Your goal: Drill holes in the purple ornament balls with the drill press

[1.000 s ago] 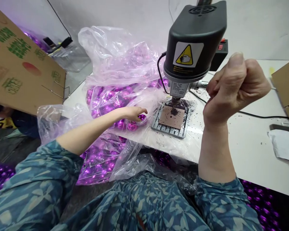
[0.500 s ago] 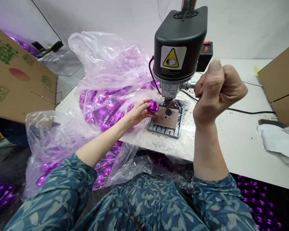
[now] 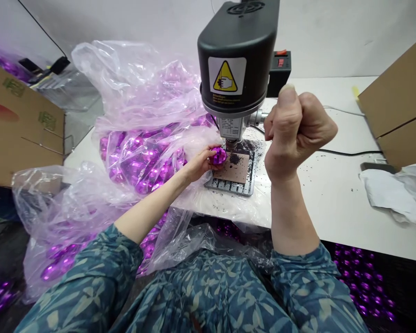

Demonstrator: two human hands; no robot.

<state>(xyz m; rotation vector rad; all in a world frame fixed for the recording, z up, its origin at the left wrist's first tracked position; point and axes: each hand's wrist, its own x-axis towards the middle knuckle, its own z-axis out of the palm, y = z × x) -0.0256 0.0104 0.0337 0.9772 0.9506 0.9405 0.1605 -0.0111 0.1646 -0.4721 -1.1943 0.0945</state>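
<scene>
My left hand (image 3: 200, 163) pinches a shiny purple faceted ball (image 3: 218, 156) between thumb and fingers. It holds the ball over the left side of a brown board (image 3: 236, 169), left of the chuck (image 3: 231, 144) of a black bench drill press (image 3: 234, 51). The board rests on the drill's slotted metal base (image 3: 225, 185), strewn with dark shavings (image 3: 235, 158). My right hand (image 3: 294, 129) makes a raised fist at the end of the machine's side shaft (image 3: 257, 118), wrapped around its feed lever; the grip itself is hidden by my fingers.
Clear plastic bags (image 3: 142, 148) full of purple balls spread left of the drill and over the table edge. Cardboard boxes (image 3: 24, 134) stand at both sides. A black cable (image 3: 350, 151) and white crumpled paper (image 3: 390, 194) lie at right. More purple balls (image 3: 362, 277) show below the table.
The view has shifted, so the drill press appears further left. My left hand has brought the ball closer to the chuck. My right fist stays beside the machine.
</scene>
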